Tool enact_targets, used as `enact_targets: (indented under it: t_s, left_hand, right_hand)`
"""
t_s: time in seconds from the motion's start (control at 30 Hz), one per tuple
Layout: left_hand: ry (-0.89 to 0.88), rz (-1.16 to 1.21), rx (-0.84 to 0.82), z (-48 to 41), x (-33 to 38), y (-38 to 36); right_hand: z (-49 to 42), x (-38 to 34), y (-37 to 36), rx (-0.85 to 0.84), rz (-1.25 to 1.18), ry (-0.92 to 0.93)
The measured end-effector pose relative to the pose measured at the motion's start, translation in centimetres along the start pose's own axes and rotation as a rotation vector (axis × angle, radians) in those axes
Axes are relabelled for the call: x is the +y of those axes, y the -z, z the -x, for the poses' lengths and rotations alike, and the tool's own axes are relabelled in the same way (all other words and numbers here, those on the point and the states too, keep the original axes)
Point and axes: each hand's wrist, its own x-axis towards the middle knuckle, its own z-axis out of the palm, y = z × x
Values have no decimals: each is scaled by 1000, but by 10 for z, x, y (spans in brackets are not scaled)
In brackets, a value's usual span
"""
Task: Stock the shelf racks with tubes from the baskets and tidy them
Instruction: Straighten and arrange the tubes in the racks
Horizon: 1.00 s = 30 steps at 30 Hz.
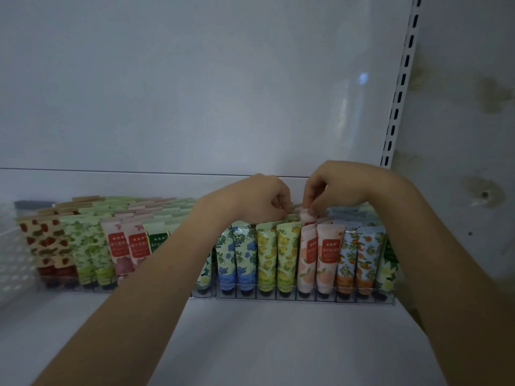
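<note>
Two clear plastic racks stand side by side on a white shelf, filled with rows of upright hand-cream tubes: strawberry, green, pink, blue, yellow, peach and orange prints. Both hands reach over the tops of the tubes in the right rack. My right hand pinches the crimped top of a pink peach tube that stands higher than its neighbours, behind the front row. Just left of it, my left hand has its fingers curled down onto the tube tops; whether it grips one is hidden.
A white perforated basket sits at the far left of the shelf beside the left rack. Bare shelf surface lies in front of the racks. A slotted upright post runs up the right side, with a stained wall beyond it.
</note>
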Motion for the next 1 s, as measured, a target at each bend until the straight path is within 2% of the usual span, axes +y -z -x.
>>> enact_targets:
  t_s: [0.1,0.27,0.43,0.63,0.83,1.0]
  left_hand:
    - [4,2,-7,0,1,0]
    - [-25,0,24,0,2,1]
    - [-110,50,-16,0,7,1]
    - [-126,42,-29,-1,6,-2]
    - [-47,-31,67,-7,-4,2]
    - [17,-50,-22,-26,3,4]
  right_hand:
    - [-4,-4,-8,-58,37,-19]
    - [4,5,7,-18,-13,-43]
    - [8,13,8,-83,-9,-132]
    - [3,15,4,-88,-9,-158]
    - [0,23,10,162,-120,-73]
    - [-11,22,-1,108,-125,-62]
